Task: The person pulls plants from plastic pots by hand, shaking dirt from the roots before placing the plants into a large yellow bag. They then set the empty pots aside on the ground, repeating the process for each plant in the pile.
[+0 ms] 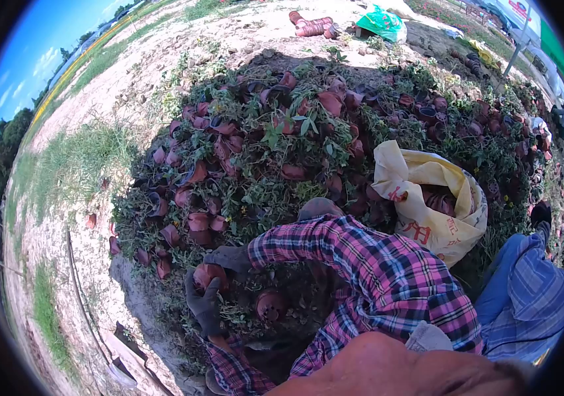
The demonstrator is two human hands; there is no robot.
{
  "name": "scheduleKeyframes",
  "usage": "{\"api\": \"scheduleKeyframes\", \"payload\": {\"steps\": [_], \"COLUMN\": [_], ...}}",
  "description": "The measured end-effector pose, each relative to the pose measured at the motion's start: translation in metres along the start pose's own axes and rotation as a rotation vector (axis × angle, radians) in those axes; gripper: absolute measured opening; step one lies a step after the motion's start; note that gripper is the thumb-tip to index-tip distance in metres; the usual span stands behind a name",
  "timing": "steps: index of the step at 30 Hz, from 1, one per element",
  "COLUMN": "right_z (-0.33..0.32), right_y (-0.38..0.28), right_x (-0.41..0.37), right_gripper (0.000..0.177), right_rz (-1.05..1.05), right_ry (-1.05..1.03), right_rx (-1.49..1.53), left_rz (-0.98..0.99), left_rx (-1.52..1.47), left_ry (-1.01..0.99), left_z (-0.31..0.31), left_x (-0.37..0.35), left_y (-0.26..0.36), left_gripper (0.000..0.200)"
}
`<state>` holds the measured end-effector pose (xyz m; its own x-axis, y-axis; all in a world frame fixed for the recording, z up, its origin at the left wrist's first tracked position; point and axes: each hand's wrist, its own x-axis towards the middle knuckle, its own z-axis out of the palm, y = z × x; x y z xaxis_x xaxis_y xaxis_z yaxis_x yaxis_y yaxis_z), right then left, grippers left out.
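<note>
A reddish-brown plastic plant pot (pixel 209 276) is held between my two dark-gloved hands, low over the plants and soil. My left hand (pixel 204 309) grips it from below and the side, thumb and fingers around it. From above, my right hand (pixel 230 259) is closed at the pot's upper edge, its fingertips partly hidden. Close to my hands, another reddish-brown pot (pixel 272 305) sits on the ground, its holed base facing up. A large heap of similar pots (pixel 222 145), tangled with green weeds, spreads in front of me.
A whitish-yellow woven sack (pixel 450 247) with pots inside stands open to my right. Beyond it is a person in blue striped clothing (pixel 539 284). Stacked pots (pixel 313 28) and a green bag (pixel 382 25) lie farther off. A long-handled tool (pixel 87 310) rests on the left.
</note>
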<state>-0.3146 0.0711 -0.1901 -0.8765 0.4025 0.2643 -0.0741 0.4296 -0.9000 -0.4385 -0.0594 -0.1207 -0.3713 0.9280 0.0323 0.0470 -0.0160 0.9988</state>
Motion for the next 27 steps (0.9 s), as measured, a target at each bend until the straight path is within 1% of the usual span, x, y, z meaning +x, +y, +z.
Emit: {"api": "scheduleKeyframes", "payload": {"steps": [1, 2, 3, 4, 5, 7, 9, 10, 13, 14, 15, 18, 20, 21, 23, 26, 27], "right_z": [-0.005, -0.019, -0.024, -0.020, -0.012, -0.001, 0.003, 0.005, 0.012, 0.012, 0.009, 0.004, 0.024, 0.031, 0.026, 0.021, 0.023], "right_y": [-0.023, -0.071, -0.095, -0.087, -0.071, -0.062, -0.062, -0.062, -0.058, -0.063, -0.070, -0.093, -0.065, -0.058, -0.055, -0.069, -0.068], "right_x": [-0.002, -0.004, -0.005, -0.006, -0.005, 0.003, 0.007, 0.007, 0.014, 0.015, 0.014, 0.020, 0.022, 0.025, 0.025, 0.027, 0.025], "right_gripper": [0.035, 0.035, 0.035, 0.039, 0.043, 0.050, 0.057, 0.056, 0.056, 0.055, 0.055, 0.048, 0.038, 0.035, 0.038, 0.040, 0.041], "right_rz": [0.180, 0.395, 0.618, 0.488, 0.352, 0.266, 0.394, 0.396, 0.386, 0.330, 0.274, 0.541, 0.499, 0.430, 0.531, 0.606, 0.627], "right_ry": [-0.027, -0.026, -0.033, -0.064, -0.100, -0.168, -0.218, -0.225, -0.247, -0.195, -0.145, -0.106, -0.037, 0.007, -0.005, -0.005, -0.018], "right_rx": [0.282, 0.491, 0.696, 0.585, 0.481, 0.446, 0.564, 0.610, 0.742, 0.683, 0.623, 0.825, 0.797, 0.833, 0.774, 0.841, 0.847], "left_rz": [0.051, 0.027, 0.002, -0.022, -0.009, 0.012, 0.093, 0.136, -0.051, 0.047, -0.040, -0.296, -0.416, -0.389, -0.308, -0.295, -0.268], "left_rx": [-0.054, -0.076, -0.095, -0.111, -0.064, 0.028, 0.221, 0.314, 0.148, 0.076, 0.034, -0.117, -0.269, -0.373, -0.575, -0.118, -0.149], "left_ry": [0.054, 0.067, 0.084, 0.108, 0.131, 0.166, 0.181, 0.184, 0.260, 0.315, 0.290, 0.258, 0.278, 0.250, 0.172, 0.231, 0.278], "left_z": [0.008, 0.007, 0.003, -0.005, -0.015, -0.035, -0.048, -0.052, -0.044, -0.034, -0.038, -0.059, -0.061, -0.066, -0.075, -0.069, -0.065], "left_x": [-0.001, 0.002, 0.004, 0.006, 0.008, 0.012, 0.008, 0.008, 0.001, -0.002, 0.003, -0.001, -0.009, -0.013, -0.016, -0.017, -0.015], "left_y": [0.006, 0.006, 0.004, 0.001, -0.003, -0.009, -0.009, -0.009, 0.013, 0.028, 0.025, 0.018, 0.022, 0.016, -0.001, 0.013, 0.004], "left_gripper": [0.054, 0.052, 0.049, 0.047, 0.044, 0.040, 0.037, 0.036, 0.038, 0.039, 0.039, 0.038, 0.036, 0.034, 0.029, 0.021, 0.019]}}
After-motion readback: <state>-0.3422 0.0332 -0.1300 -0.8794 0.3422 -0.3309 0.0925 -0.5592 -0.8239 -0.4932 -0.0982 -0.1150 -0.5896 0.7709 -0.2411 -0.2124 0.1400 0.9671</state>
